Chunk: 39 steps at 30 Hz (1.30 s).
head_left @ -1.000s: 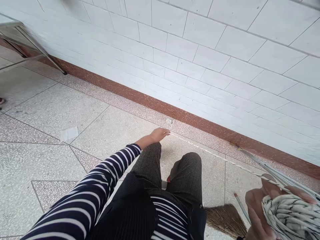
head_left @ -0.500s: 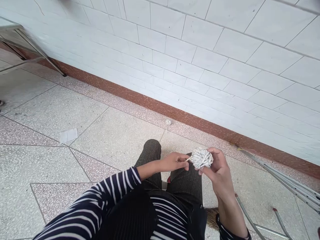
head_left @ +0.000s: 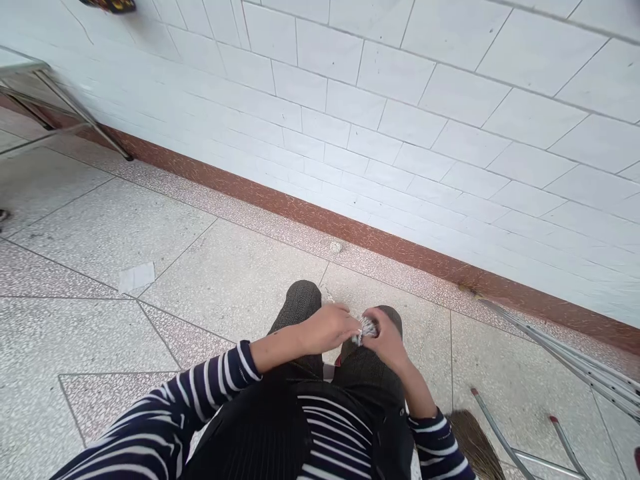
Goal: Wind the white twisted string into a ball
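Note:
A ball of white and grey twisted cord (head_left: 369,327) is between my two hands, above my knee. My right hand (head_left: 387,341) wraps around it, fingers curled over its right side, so much of the ball is hidden. Against the ball's left side, the fingers of my left hand (head_left: 330,328) are pinched together on the cord; the strand itself is mostly covered. On the floor near the wall lies a small whitish ball (head_left: 335,247), with a thin pale strand faintly visible below it.
A tiled white wall (head_left: 390,120) with a red-brown skirting rises ahead. Metal-legged furniture (head_left: 85,113) stands at the left, and white paper (head_left: 137,277) lies on the floor. To the right are metal rails (head_left: 560,357), a tubular frame (head_left: 545,460) and a broom head (head_left: 473,443).
My right hand has brought the cord ball left and slightly down, close against my left hand. The left hand has shifted slightly left, and the gap between the hands has closed.

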Motion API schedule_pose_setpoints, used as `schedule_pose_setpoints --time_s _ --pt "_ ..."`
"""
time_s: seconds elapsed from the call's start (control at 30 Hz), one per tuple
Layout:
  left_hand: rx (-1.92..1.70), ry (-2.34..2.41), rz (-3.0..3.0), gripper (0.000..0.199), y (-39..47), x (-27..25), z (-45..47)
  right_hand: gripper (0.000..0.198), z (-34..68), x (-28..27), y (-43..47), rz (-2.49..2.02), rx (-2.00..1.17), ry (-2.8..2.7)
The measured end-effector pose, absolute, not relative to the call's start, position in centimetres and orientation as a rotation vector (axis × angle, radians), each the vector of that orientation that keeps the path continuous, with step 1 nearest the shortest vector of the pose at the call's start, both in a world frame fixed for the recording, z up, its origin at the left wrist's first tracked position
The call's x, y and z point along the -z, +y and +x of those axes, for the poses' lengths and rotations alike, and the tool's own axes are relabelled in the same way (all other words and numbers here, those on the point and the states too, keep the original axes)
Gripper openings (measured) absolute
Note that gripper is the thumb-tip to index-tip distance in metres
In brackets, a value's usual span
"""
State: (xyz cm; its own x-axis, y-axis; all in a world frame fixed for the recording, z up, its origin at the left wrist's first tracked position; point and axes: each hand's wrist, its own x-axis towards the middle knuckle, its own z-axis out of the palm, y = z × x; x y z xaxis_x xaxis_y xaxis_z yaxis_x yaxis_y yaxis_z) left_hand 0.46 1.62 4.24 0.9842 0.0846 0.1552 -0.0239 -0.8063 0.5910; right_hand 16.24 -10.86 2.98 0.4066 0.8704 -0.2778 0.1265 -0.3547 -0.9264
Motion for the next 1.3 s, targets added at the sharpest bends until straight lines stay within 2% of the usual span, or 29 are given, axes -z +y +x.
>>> schedule_pose_setpoints --time_s 0.13,0.27,0.43,0.57,0.73,0.87,1.03,1.2,1.3 --pt "-0.207 0.065 2.317 0.034 3.6 -2.5 1.3 0.037 14.6 -3.0 -12.3 -1.463 -1.422 -0.816" --pt "-0.207 0.226 2.158 0.037 3.9 -0.6 2.1 0.04 14.7 -3.6 -13.1 -1.314 -1.421 -0.665" --pt "-0.222 0.377 2.078 0.034 2.3 1.0 1.9 0.069 14.6 -4.5 -13.1 -1.075 -1.4 -0.401" --pt "-0.237 0.453 2.192 0.039 2.6 1.4 1.5 0.057 15.0 -5.0 -13.5 -1.028 -1.362 -0.387" --pt "-0.357 0.449 2.493 0.031 5.7 1.5 1.9 0.067 15.2 -4.3 -15.6 -0.952 -1.435 -0.341" --pt "-0.321 0.399 2.523 0.029 7.3 2.4 2.6 0.065 15.0 -4.4 -17.1 -0.953 -1.408 -0.326" --pt "-0.201 0.388 2.436 0.031 6.4 5.1 3.4 0.067 16.1 -7.3 -18.0 -1.04 -1.322 -0.436" --pt "-0.164 0.41 2.392 0.032 5.5 7.7 2.8 0.052 18.5 -11.6 -19.1 -1.374 -1.188 -0.689" --pt "-0.164 0.43 2.379 0.03 6.3 8.0 2.4 0.05 19.3 -12.5 -19.9 -1.379 -1.089 -0.709"
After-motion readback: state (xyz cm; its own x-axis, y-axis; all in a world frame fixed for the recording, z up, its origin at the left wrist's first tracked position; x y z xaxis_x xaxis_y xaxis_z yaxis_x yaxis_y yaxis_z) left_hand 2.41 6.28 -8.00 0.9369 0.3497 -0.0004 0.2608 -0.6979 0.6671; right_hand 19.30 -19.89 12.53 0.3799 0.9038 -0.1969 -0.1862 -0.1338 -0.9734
